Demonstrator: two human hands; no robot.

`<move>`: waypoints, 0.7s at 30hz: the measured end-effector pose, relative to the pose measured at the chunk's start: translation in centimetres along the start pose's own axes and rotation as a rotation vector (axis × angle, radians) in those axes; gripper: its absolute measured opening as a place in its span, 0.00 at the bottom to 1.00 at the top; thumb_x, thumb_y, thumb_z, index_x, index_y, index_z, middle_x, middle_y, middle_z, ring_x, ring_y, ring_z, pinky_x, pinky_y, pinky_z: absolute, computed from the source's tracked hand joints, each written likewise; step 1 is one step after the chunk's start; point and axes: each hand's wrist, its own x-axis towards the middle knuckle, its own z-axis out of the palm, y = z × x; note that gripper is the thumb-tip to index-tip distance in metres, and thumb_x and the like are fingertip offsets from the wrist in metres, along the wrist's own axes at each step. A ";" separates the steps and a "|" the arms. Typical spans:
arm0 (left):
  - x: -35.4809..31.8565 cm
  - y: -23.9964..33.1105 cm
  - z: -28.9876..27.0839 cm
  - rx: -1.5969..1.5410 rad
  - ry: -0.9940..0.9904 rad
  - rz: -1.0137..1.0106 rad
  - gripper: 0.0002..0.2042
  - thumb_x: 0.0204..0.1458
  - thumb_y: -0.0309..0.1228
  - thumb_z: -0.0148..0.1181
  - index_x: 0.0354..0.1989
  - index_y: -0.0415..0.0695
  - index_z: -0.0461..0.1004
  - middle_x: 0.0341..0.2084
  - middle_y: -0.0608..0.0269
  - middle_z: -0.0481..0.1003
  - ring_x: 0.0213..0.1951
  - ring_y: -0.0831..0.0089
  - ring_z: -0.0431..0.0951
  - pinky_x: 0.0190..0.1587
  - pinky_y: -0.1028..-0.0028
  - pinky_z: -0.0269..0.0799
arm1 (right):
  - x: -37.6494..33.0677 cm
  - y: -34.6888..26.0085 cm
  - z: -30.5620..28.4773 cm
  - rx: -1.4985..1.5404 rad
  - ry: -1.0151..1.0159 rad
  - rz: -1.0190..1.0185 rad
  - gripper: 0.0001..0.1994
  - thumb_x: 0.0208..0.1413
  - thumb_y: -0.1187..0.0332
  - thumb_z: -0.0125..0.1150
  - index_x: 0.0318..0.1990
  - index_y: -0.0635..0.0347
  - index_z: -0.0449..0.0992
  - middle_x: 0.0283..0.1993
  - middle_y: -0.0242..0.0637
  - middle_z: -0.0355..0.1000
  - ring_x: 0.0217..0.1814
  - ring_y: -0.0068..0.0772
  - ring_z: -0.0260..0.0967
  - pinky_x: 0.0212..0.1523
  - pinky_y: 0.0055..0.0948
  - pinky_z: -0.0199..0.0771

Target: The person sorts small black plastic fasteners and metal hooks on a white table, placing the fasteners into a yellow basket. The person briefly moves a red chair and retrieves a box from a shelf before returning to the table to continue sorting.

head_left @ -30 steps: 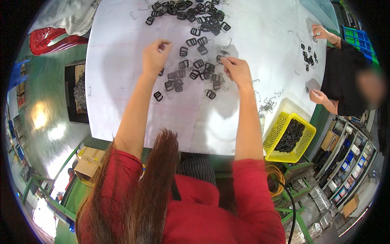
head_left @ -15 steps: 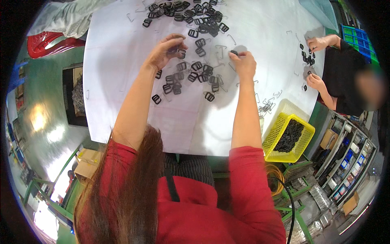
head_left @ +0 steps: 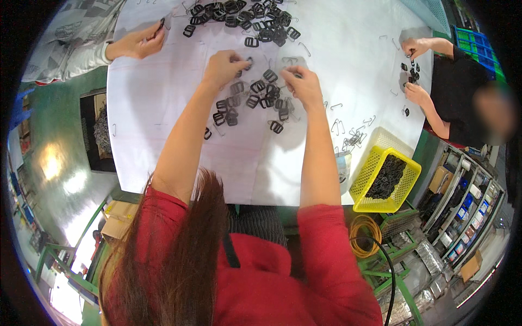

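Left hand (head_left: 222, 66) pinches a black buckle (head_left: 247, 61) – fingers together on it; right hand (head_left: 302, 86) curled over the buckles (head_left: 255, 100), grip unclear. Dozens, centre frame – uncountable. One yellow basket (head_left: 363, 185), lower right.

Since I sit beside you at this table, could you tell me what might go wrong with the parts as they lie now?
1. The yellow plastic mesh basket of black pieces hangs at the white table's edge; a nudge might tip it off.
2. Thin bent wire clips lie near that edge and could slide off.
3. Left hand and right hand work amid scattered black plastic buckles; forearms might sweep some away.
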 end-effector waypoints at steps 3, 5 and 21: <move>-1.8 0.0 -2.4 0.152 0.046 0.040 0.13 0.47 0.38 0.63 0.33 0.40 0.77 0.22 0.73 0.71 0.24 0.84 0.65 0.24 0.82 0.58 | 0.5 0.2 2.9 -0.804 0.311 -0.331 0.15 0.44 0.61 0.67 0.33 0.64 0.76 0.27 0.34 0.72 0.26 0.20 0.68 0.24 0.21 0.67; -3.0 1.2 -4.5 -0.067 -0.132 -0.142 0.13 0.48 0.37 0.62 0.35 0.41 0.76 0.24 0.72 0.72 0.25 0.82 0.67 0.25 0.82 0.59 | 0.9 0.1 2.8 -0.789 0.262 -0.336 0.13 0.43 0.63 0.67 0.31 0.64 0.77 0.22 0.34 0.71 0.23 0.21 0.66 0.23 0.22 0.66; -3.3 -2.0 0.2 0.320 0.261 0.081 0.13 0.47 0.40 0.62 0.31 0.42 0.74 0.24 0.69 0.74 0.27 0.77 0.74 0.26 0.80 0.64 | -5.6 -0.7 -0.9 0.715 -0.267 -0.068 0.14 0.46 0.65 0.65 0.37 0.65 0.73 0.27 0.35 0.70 0.23 0.24 0.65 0.17 0.19 0.57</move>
